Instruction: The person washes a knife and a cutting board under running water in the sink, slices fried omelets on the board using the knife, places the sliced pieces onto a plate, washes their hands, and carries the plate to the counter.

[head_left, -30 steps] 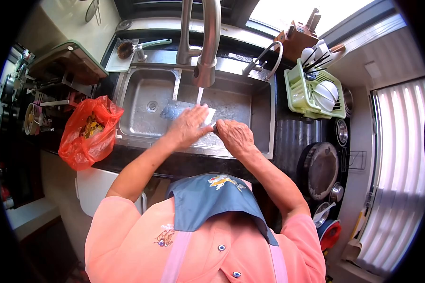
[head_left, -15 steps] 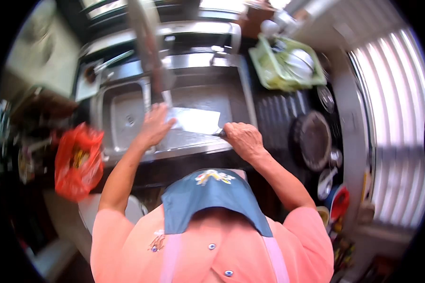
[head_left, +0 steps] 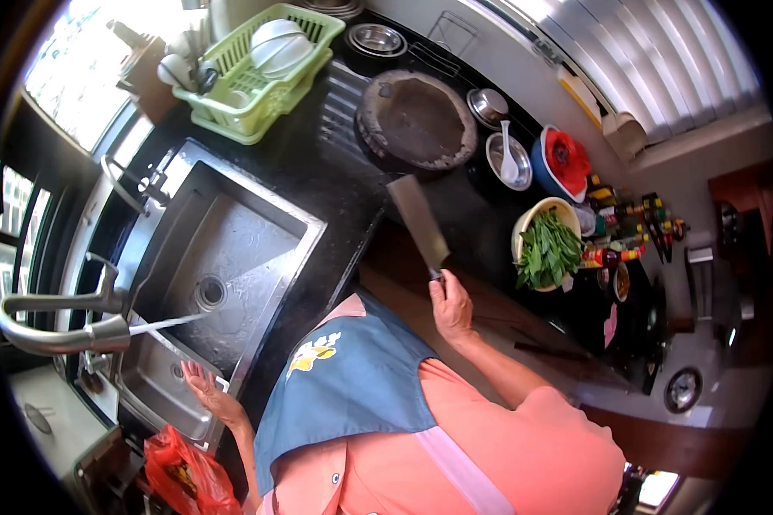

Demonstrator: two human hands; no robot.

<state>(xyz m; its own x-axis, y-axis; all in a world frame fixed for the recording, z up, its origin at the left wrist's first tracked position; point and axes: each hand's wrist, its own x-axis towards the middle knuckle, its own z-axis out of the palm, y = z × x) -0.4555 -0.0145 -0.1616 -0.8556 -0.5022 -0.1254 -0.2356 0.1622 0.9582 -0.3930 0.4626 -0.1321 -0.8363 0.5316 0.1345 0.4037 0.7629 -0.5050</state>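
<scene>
My right hand [head_left: 452, 307] grips the dark handle of a cleaver [head_left: 419, 225]. Its broad blade points away from me, just short of a thick round chopping block [head_left: 414, 120] on the black counter. My left hand [head_left: 209, 393] is over the small basin of the steel sink [head_left: 285, 266], fingers spread and holding nothing. A stream of water [head_left: 167, 324] runs from the tap [head_left: 69, 324] into the large basin.
A green dish rack [head_left: 240, 120] with white bowls stands beyond the sink. Right of the block are metal bowls, a white spoon [head_left: 508, 163], a bowl of leafy greens [head_left: 548, 249] and several bottles. A red plastic bag [head_left: 185, 472] sits at lower left.
The view has swung right. My right hand has carried the cleaver from above the sink toward the chopping block. My left hand has come away from beside the blade and stays at the sink.
</scene>
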